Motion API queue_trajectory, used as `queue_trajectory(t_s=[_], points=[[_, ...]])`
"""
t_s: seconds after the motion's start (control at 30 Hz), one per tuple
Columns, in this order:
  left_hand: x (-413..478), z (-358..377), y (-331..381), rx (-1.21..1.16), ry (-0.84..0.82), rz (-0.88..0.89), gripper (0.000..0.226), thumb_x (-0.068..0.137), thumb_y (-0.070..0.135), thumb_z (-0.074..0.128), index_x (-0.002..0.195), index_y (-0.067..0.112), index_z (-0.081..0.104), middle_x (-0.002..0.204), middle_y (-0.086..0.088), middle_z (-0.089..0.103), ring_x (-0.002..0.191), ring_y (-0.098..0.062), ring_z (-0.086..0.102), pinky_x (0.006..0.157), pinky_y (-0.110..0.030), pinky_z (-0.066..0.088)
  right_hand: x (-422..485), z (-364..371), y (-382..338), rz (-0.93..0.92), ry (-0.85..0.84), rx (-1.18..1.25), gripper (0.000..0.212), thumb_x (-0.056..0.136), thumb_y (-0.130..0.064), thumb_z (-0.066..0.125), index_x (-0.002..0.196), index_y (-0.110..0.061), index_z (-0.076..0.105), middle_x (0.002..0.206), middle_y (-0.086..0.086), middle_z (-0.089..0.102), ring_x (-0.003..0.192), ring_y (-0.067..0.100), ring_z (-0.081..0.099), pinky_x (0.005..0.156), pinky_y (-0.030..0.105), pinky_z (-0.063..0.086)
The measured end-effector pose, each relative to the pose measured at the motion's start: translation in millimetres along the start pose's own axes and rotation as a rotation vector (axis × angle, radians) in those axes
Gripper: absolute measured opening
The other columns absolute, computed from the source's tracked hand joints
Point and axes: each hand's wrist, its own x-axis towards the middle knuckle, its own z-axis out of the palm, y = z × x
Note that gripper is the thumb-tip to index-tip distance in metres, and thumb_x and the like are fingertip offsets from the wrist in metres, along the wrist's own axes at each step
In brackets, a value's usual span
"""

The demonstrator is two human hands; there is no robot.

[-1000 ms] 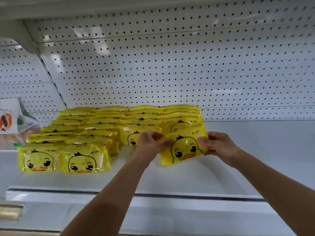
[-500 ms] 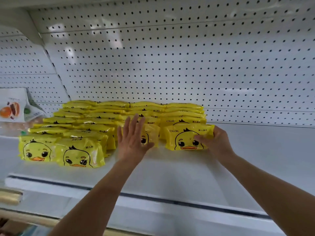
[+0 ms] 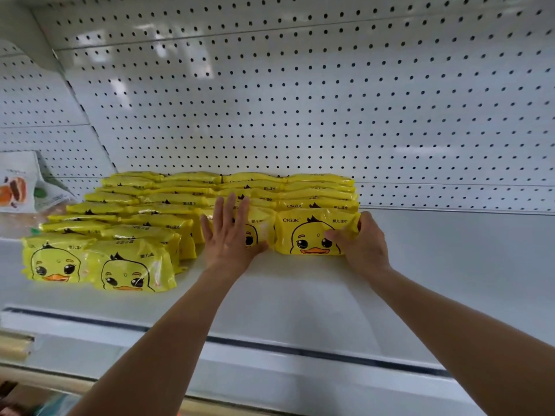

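Left hand [image 3: 229,235] has settled flat on neighbouring pack [image 3: 265,222] — right hand [image 3: 362,244] grips duck pack [image 3: 309,232].

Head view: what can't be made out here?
Neighbouring pack: duck face mostly covered by the left hand.
Front pack: right end hidden under the right hand.
Rear packs: only top edges show behind nearer rows; count unclear.
White bag: cut by the left frame edge, print blurred.
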Motion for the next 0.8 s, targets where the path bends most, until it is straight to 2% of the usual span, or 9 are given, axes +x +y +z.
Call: queue_trajectory(t_s=[0.17, 0.27, 0.37, 0.47, 0.5, 0.57, 0.67, 0.73, 0.8], points=[[-12, -9, 7, -0.121, 0.110, 0.020, 0.104, 0.080, 0.051, 0.072, 0.157, 0.027, 0.007, 0.165, 0.001, -0.006, 0.151, -0.018, -0.016, 0.121, -0.049, -0.010, -13, -8, -6, 0.034, 0.027, -0.164, 0.065, 0.070, -0.052, 0.078, 0.115, -0.018, 0.046, 0.110, -0.002, 0.054, 0.102, 0.021, 0.053, 0.081, 0.042, 0.048], [-32, -18, 18, -0.341, 0.256, -0.014, 0.089, 0.080, 0.039, 0.076, 0.153, 0.018, 0.028, 0.163, -0.005, 0.013, 0.151, -0.025, 0.001, 0.122, -0.050, 0.008, -30, -18, -8, 0.013, 0.077, -0.130, 0.068, 0.074, -0.049, 0.076, 0.125, -0.017, 0.044, 0.118, -0.002, 0.050, 0.110, 0.018, 0.049, 0.084, 0.039, 0.045], [-55, -33, 35, -0.570, 0.263, -0.089, 0.076, 0.080, 0.028, 0.078, 0.144, 0.015, 0.041, 0.156, -0.007, 0.029, 0.144, -0.026, 0.021, 0.113, -0.043, 0.027, -54, -27, -7, -0.016, 0.111, -0.065, 0.060, 0.078, -0.048, 0.073, 0.121, -0.018, 0.046, 0.114, -0.004, 0.051, 0.105, 0.015, 0.051, 0.083, 0.040, 0.047], [-80, -52, 55, -1.027, 0.139, -0.283, 0.047, 0.086, 0.020, 0.073, 0.129, 0.018, 0.054, 0.134, -0.004, 0.054, 0.112, -0.016, 0.055, 0.093, -0.035, 0.047, -82, -38, -7, -0.040, 0.139, 0.014, 0.048, 0.082, -0.042, 0.072, 0.118, -0.018, 0.050, 0.109, -0.002, 0.055, 0.094, 0.014, 0.054, 0.083, 0.039, 0.049], [-89, -58, 62, -1.229, 0.064, -0.370, 0.036, 0.089, 0.017, 0.070, 0.122, 0.018, 0.057, 0.125, -0.006, 0.061, 0.103, -0.016, 0.061, 0.088, -0.035, 0.051, -91, -44, -7, -0.049, 0.148, 0.044, 0.043, 0.084, -0.038, 0.071, 0.116, -0.016, 0.053, 0.105, 0.000, 0.057, 0.089, 0.013, 0.054, 0.083, 0.038, 0.049], [-107, -65, 76, -1.502, -0.116, -0.481, 0.023, 0.093, 0.012, 0.065, 0.115, 0.017, 0.057, 0.112, -0.008, 0.068, 0.097, -0.021, 0.068, 0.085, -0.038, 0.057, -112, -56, -5, -0.064, 0.154, 0.110, 0.032, 0.087, -0.033, 0.068, 0.109, -0.012, 0.058, 0.095, 0.000, 0.060, 0.082, 0.012, 0.055, 0.083, 0.035, 0.050], [-133, -63, 100, -1.601, -0.282, -0.473, 0.019, 0.094, 0.010, 0.063, 0.112, 0.014, 0.060, 0.098, -0.008, 0.071, 0.084, -0.022, 0.070, 0.079, -0.038, 0.058, -146, -78, 3, -0.079, 0.168, 0.205, 0.016, 0.090, -0.025, 0.065, 0.097, -0.011, 0.062, 0.087, 0.004, 0.064, 0.080, 0.019, 0.061, 0.077, 0.033, 0.055], [-152, -58, 120, -1.599, -0.370, -0.436, 0.015, 0.095, 0.013, 0.061, 0.110, 0.014, 0.061, 0.093, -0.006, 0.071, 0.078, -0.020, 0.069, 0.077, -0.036, 0.058, -169, -97, 12, -0.054, 0.182, 0.235, 0.011, 0.092, -0.021, 0.062, 0.093, -0.010, 0.062, 0.084, 0.010, 0.066, 0.073, 0.022, 0.062, 0.062, 0.021, 0.052], [-171, -51, 142, -1.565, -0.482, -0.385, 0.013, 0.097, 0.017, 0.060, 0.109, 0.015, 0.060, 0.092, -0.005, 0.072, 0.077, -0.020, 0.069, 0.076, -0.035, 0.057, -190, -120, 23, -0.031, 0.207, 0.232, 0.010, 0.094, -0.018, 0.059, 0.092, -0.008, 0.062, 0.078, 0.010, 0.065, 0.064, 0.017, 0.060, 0.054, 0.016, 0.047]])
